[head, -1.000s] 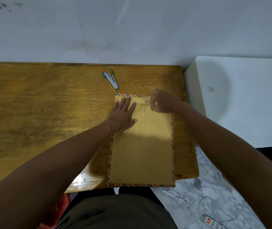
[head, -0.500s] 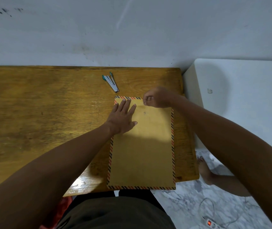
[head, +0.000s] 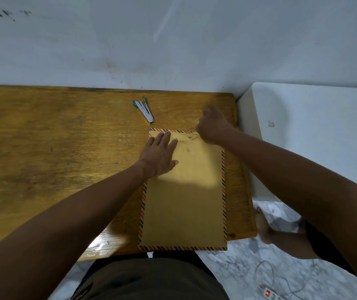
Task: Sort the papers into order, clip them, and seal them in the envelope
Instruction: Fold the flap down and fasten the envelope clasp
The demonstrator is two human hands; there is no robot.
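Left hand (head: 159, 154) lies flat on the envelope (head: 184, 191), fingers straight and slightly spread, pressing its upper left part with the fingertips near the folded flap. Right hand (head: 213, 126) is curled at the envelope's far right corner, blurred; a thin string (head: 191, 130) runs from the flap's clasp to it, and the fingers seem to pinch that string, though the blur hides the grip itself. Below the left hand the envelope stretches toward the person, a long brown paper rectangle with a red-and-dark striped border and a small metal stud (head: 188, 150) just right of the left thumb side. Its near edge overhangs the table (head: 54, 148), a glossy yellow-brown wooden top with visible grain and a bright glare patch near the left forearm. Beyond the left fingertips, well apart, lies a small silver stapler (head: 145, 110) with teal ends, opened in a V. Left of the left hand runs wide bare wood; right of the right hand the table ends close by, beside a white cabinet (head: 314, 137). Marble floor and a power strip (head: 269, 293) show under the right forearm.
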